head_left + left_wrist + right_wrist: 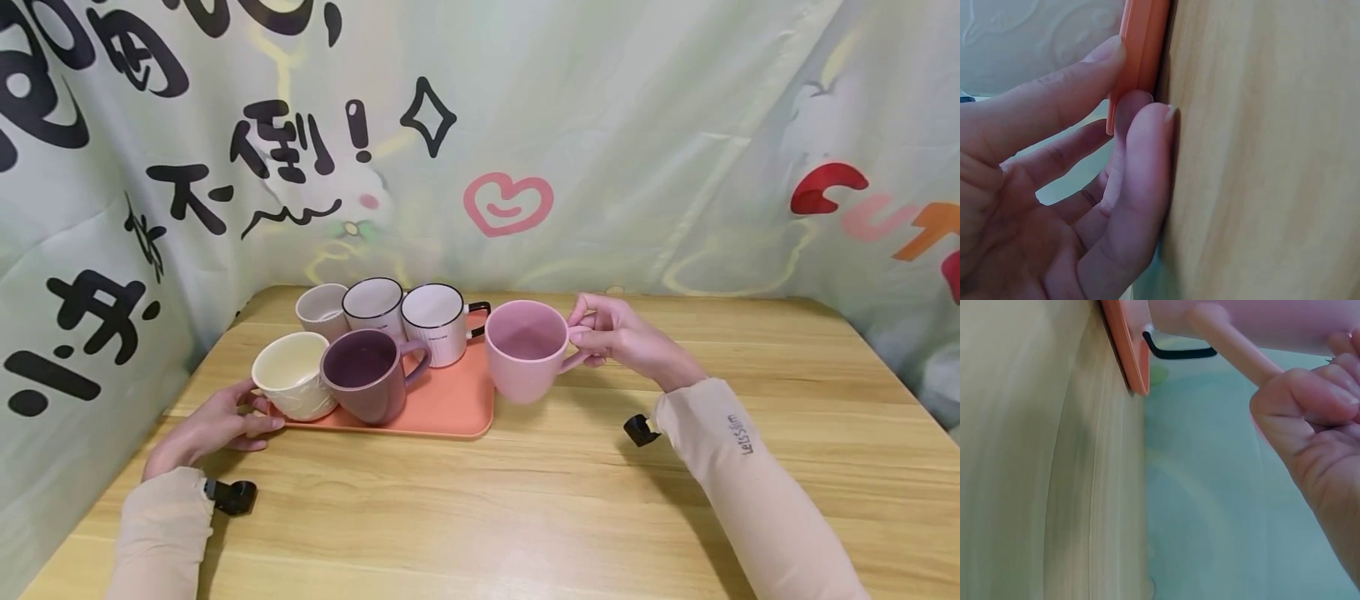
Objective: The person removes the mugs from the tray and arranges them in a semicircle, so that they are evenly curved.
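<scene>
My right hand (618, 337) pinches the handle of a pink mug (525, 354), which hangs upright at the right end of an orange tray (450, 404). In the right wrist view the mug (1260, 325) is above table height. At the tray's left front corner my left hand (217, 429) grips the edge; the left wrist view shows the thumb on the tray's rim (1141, 50) and fingers under it. A cream embossed cup (292, 379) stands closest to this hand, with a dark purple mug (367, 383) beside it.
Behind them on the tray stand two white black-rimmed mugs, one left (372, 304) and one right (438, 321), the latter with a black handle. A pale cup (322, 307) is at the back left. The wooden table (465, 517) ends at a printed curtain (600, 150).
</scene>
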`<action>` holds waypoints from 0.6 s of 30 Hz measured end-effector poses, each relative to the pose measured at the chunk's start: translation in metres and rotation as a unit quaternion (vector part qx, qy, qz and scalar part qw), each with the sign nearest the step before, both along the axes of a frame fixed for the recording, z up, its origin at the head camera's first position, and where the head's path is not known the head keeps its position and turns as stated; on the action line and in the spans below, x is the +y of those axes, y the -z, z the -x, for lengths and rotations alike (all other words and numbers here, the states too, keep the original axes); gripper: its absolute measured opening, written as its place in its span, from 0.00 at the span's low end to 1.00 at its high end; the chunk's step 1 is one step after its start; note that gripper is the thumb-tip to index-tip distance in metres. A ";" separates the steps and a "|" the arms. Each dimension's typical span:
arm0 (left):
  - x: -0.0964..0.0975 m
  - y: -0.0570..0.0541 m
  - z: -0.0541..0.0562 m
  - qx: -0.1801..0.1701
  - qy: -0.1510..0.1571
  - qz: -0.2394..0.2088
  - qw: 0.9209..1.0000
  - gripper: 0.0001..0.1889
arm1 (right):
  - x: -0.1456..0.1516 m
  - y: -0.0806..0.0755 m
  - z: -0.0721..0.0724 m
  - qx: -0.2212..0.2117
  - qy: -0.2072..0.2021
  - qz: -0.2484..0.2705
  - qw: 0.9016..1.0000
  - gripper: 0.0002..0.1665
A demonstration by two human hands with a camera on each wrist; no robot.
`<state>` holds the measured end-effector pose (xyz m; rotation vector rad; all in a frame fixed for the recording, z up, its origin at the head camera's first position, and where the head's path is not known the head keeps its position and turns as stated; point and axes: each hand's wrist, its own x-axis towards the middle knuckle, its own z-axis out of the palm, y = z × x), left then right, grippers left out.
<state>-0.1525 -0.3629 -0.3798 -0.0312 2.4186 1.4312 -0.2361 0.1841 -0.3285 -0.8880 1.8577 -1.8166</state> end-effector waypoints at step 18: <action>0.000 0.000 0.001 -0.005 -0.001 -0.002 1.000 0.32 | 0.041 0.003 -0.002 0.043 -0.038 -0.021 0.998 0.10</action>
